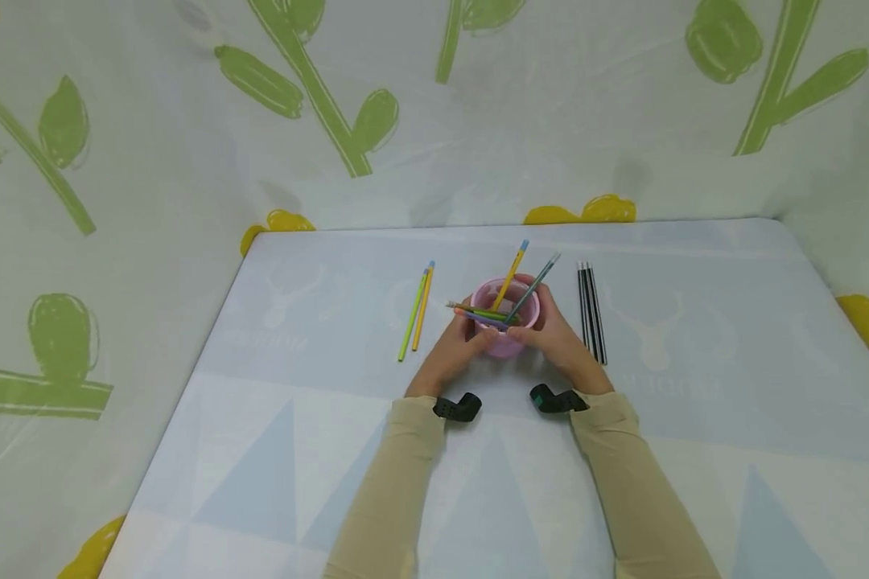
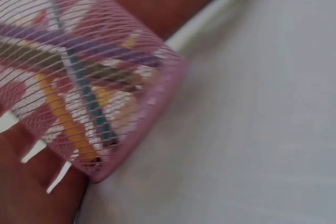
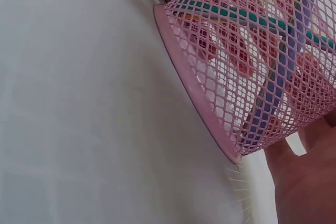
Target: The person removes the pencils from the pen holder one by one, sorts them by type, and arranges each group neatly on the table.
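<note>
A pink mesh pencil cup (image 1: 504, 349) stands between both hands near the middle of the table. My left hand (image 1: 458, 351) grips its left side, and my right hand (image 1: 556, 331) grips the right side, fingers curved round the wall. Inside lean a yellow pencil (image 1: 511, 273), a teal pencil (image 1: 541, 278), a green pencil (image 1: 479, 311) and a purple pencil (image 2: 79, 43). The green and purple ones tilt low to the left over the rim. Through the mesh in the right wrist view, fingers show behind the crossing pencils. Whether the cup's base (image 3: 193, 85) touches the table cannot be told.
Left of the cup lie a lime green pencil (image 1: 412, 318) and a yellow-orange pencil (image 1: 423, 310), side by side. Several black pencils (image 1: 591, 314) lie together to the right. The table (image 1: 319, 322) meets a leaf-patterned cloth (image 1: 478, 153) at its back edge.
</note>
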{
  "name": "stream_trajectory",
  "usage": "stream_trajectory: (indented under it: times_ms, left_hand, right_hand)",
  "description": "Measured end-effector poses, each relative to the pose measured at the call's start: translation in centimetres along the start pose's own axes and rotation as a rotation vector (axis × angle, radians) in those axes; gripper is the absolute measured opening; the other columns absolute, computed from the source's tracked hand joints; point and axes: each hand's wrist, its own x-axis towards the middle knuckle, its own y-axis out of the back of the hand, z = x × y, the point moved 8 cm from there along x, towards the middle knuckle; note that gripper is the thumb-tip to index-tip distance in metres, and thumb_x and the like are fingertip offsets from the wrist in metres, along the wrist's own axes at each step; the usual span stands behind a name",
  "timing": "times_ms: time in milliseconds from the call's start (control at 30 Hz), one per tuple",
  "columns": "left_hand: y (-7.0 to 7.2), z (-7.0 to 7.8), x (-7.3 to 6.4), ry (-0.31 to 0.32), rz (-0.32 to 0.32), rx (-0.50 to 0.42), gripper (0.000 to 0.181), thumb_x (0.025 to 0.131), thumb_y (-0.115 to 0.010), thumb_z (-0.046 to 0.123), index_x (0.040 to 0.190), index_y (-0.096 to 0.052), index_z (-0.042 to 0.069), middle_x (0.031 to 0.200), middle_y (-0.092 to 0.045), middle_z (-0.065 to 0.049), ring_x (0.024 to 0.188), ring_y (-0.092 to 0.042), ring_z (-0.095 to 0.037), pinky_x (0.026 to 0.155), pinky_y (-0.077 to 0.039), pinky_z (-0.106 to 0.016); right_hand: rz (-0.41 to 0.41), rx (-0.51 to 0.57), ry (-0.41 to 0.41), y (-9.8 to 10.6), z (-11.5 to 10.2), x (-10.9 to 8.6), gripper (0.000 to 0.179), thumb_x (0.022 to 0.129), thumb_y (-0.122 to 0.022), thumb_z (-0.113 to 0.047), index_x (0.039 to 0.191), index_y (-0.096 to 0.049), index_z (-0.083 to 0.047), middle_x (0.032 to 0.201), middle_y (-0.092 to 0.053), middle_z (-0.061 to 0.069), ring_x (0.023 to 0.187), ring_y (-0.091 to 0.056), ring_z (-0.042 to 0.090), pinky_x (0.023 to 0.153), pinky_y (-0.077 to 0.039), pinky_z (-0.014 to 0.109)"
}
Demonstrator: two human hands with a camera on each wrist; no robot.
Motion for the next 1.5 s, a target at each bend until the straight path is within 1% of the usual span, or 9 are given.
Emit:
stream_trajectory:
  times_ms: [133, 367, 467, 533, 800, 1000, 1333, 1433, 1500]
  left_hand:
    - [0.2, -0.8, 0.3, -0.025, 0.157, 0.132, 0.071, 0.080, -0.048, 0.061, 0.139, -0.030, 0.024, 0.137, -0.038, 0.006, 0.124, -0.031, -0.004, 0.100, -0.028, -0.030]
    - [0.7, 0.4, -0.1, -0.042, 0.442, 0.195, 0.044, 0.088, -0.043, 0.043, 0.117, -0.056, 0.012, 0.104, -0.062, -0.001, 0.095, -0.055, -0.010, 0.082, -0.045, -0.029]
    - [1.2, 0.8, -0.4, -0.042, 0.526, 0.268, 0.037, 0.088, -0.041, 0.037, 0.105, -0.060, 0.010, 0.090, -0.063, 0.000, 0.086, -0.057, -0.009, 0.078, -0.047, -0.029]
    - [1.4, 1.2, -0.4, -0.063, 0.562, 0.296, 0.033, 0.087, -0.042, 0.034, 0.101, -0.061, 0.010, 0.088, -0.063, 0.000, 0.085, -0.057, -0.009, 0.078, -0.047, -0.029]
    - [2.3, 2.9, -0.9, -0.204, 0.660, 0.238, 0.029, 0.088, -0.052, 0.027, 0.113, -0.057, 0.014, 0.103, -0.059, 0.007, 0.089, -0.056, -0.004, 0.072, -0.048, -0.023]
    - [2.9, 3.4, -1.5, -0.262, 0.711, 0.297, 0.018, 0.088, -0.055, 0.026, 0.095, -0.065, 0.014, 0.092, -0.061, 0.009, 0.085, -0.055, 0.000, 0.067, -0.048, -0.018]
    - [5.0, 3.6, -2.2, -0.229, 0.772, 0.241, 0.027, 0.089, -0.051, 0.036, 0.083, -0.064, 0.013, 0.082, -0.059, 0.009, 0.076, -0.053, -0.004, 0.063, -0.046, -0.024]
    - [5.7, 3.4, -2.2, -0.205, 0.751, 0.186, 0.028, 0.089, -0.049, 0.039, 0.084, -0.064, 0.015, 0.078, -0.061, 0.008, 0.073, -0.055, -0.008, 0.064, -0.046, -0.026]
    - [5.9, 3.2, -2.1, -0.190, 0.716, 0.097, 0.029, 0.090, -0.048, 0.039, 0.087, -0.064, 0.015, 0.077, -0.063, 0.005, 0.074, -0.058, -0.012, 0.065, -0.046, -0.028]
  right_hand:
    - [0.002, 0.000, -0.004, 0.0, 0.3, 0.0, 0.076, 0.080, -0.064, -0.010, 0.138, -0.017, -0.025, 0.137, -0.026, 0.007, 0.124, -0.031, 0.026, 0.097, -0.032, 0.042]
    - [0.011, -0.011, 0.005, 0.0, 0.1, -0.1, 0.077, 0.080, -0.063, -0.008, 0.139, -0.017, -0.023, 0.137, -0.027, 0.010, 0.122, -0.033, 0.027, 0.097, -0.031, 0.044]
    - [0.008, -0.009, 0.016, -0.1, 0.0, 0.1, 0.077, 0.079, -0.062, -0.005, 0.140, -0.017, -0.019, 0.137, -0.028, 0.012, 0.122, -0.033, 0.029, 0.098, -0.030, 0.045]
    - [0.010, -0.016, 0.018, -0.1, -0.1, 0.2, 0.077, 0.079, -0.061, -0.005, 0.140, -0.017, -0.019, 0.137, -0.030, 0.012, 0.122, -0.033, 0.029, 0.098, -0.030, 0.046]
    - [0.011, -0.021, 0.018, -0.1, -0.2, 0.3, 0.075, 0.080, -0.061, -0.005, 0.139, -0.019, -0.023, 0.138, -0.030, 0.012, 0.123, -0.032, 0.030, 0.099, -0.028, 0.046]
    - [0.012, -0.014, 0.008, -0.1, 0.0, 0.2, 0.076, 0.080, -0.060, -0.004, 0.140, -0.018, -0.023, 0.139, -0.028, 0.012, 0.124, -0.031, 0.028, 0.100, -0.027, 0.045]
    - [0.008, -0.019, 0.019, 0.0, 0.3, 0.2, 0.076, 0.079, -0.058, 0.001, 0.139, -0.017, -0.019, 0.139, -0.027, 0.012, 0.127, -0.028, 0.028, 0.101, -0.026, 0.044]
    - [0.002, -0.016, 0.017, -0.2, 0.1, 0.2, 0.075, 0.079, -0.057, 0.002, 0.139, -0.016, -0.019, 0.139, -0.029, 0.014, 0.126, -0.030, 0.029, 0.101, -0.026, 0.045]
    - [0.008, -0.023, 0.016, -0.1, 0.1, 0.2, 0.074, 0.080, -0.057, 0.001, 0.139, -0.017, -0.020, 0.138, -0.029, 0.011, 0.126, -0.030, 0.027, 0.101, -0.026, 0.045]
